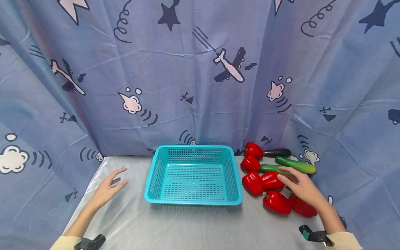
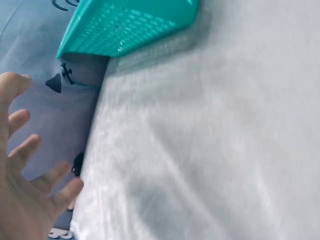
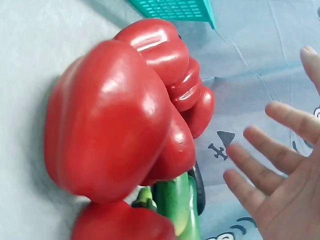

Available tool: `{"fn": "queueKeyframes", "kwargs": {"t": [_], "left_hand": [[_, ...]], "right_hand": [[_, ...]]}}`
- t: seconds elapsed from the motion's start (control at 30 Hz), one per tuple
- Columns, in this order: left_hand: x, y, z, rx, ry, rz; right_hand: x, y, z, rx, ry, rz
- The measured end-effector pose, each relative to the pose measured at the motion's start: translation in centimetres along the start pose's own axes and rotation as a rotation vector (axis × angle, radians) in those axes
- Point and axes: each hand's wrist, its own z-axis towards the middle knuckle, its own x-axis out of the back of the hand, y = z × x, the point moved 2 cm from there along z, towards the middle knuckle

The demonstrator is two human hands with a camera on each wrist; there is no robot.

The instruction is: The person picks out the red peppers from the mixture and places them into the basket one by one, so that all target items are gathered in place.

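Note:
My left hand point(image 1: 106, 191) hovers over the left side of the table, fingers apart and nothing held. To its right lies a turquoise basket point(image 1: 193, 202) with perforated walls and a bare floor. Above the pile on the right is my right hand point(image 1: 301, 187), its fingers loosely spread and holding nothing. Nearest to it are red bell peppers, one point(image 1: 271, 181) by the fingertips and another point(image 1: 303, 207) partly hidden under the hand. A large bell pepper point(image 3: 107, 120) fills much of the right wrist view. Behind the peppers lie a green cucumber point(image 1: 295, 164) and a dark eggplant point(image 1: 279, 152).
A second cucumber point(image 1: 268, 168) sits partly hidden between the peppers. More bell peppers point(image 1: 252, 183) lie close along the basket's right side. The table point(image 1: 200, 229) has a silvery-white cover, and a blue patterned curtain point(image 1: 187, 86) hangs behind it and at both sides.

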Motion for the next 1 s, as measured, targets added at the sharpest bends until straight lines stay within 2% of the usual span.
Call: {"fn": "queueKeyframes", "kwargs": {"t": [0.13,0.3,0.57,0.73,1.0], "left_hand": [[-0.9,0.3,0.1,0.053,0.001,-0.196],[-2.4,0.4,0.6,0.062,0.003,-0.332],[-4.1,0.5,1.2,0.062,-0.003,-0.368],[-5.0,0.5,1.5,0.059,-0.008,-0.373],[-6.5,1.1,2.1,0.071,-0.014,-0.389]], "right_hand": [[-0.6,0.6,-0.5,0.017,0.007,0.066],[-1.5,1.3,-1.4,0.007,0.011,0.128],[-2.8,1.9,-2.3,0.026,-0.033,0.188],[-3.4,2.0,-2.8,0.039,-0.041,0.171],[-4.0,2.2,-3.2,0.014,-0.046,0.098]]}}
